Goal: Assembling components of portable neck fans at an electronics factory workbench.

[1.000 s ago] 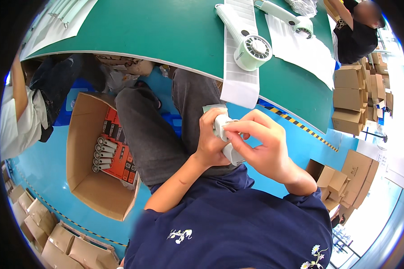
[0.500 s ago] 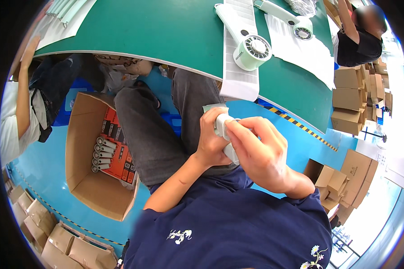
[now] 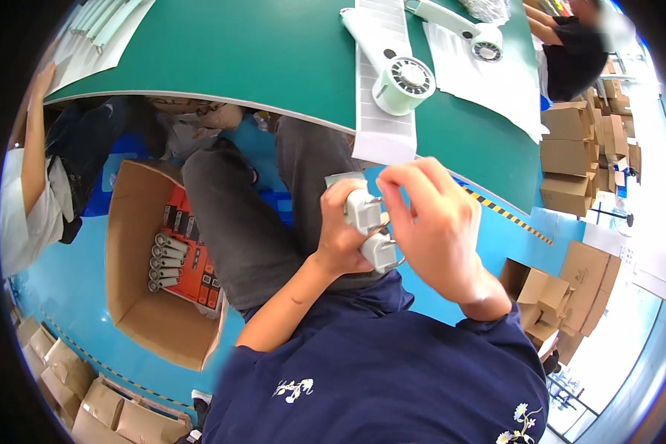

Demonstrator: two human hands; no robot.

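My left hand is closed around two pale grey-green handles, apparently of handheld fans. The upper handle end and the lower handle end point toward my right hand, and each carries a small metal loop. A greenish part shows above the left fingers; the rest is hidden by the hand. Beside the upper loop is my right hand, its thumb and index finger bent together in a pinch. Whether anything small is between those fingertips cannot be made out.
On the green table lie a mint handheld fan on a white padded strip and another fan on white sheets. A carton at left holds several fans on orange boxes. Co-workers sit left and far right; cartons stack at right.
My right hand has drawn back slightly up and right from the upper handle, uncovering both handle ends and their metal loops. My left hand keeps its grip. The view has shifted a little.
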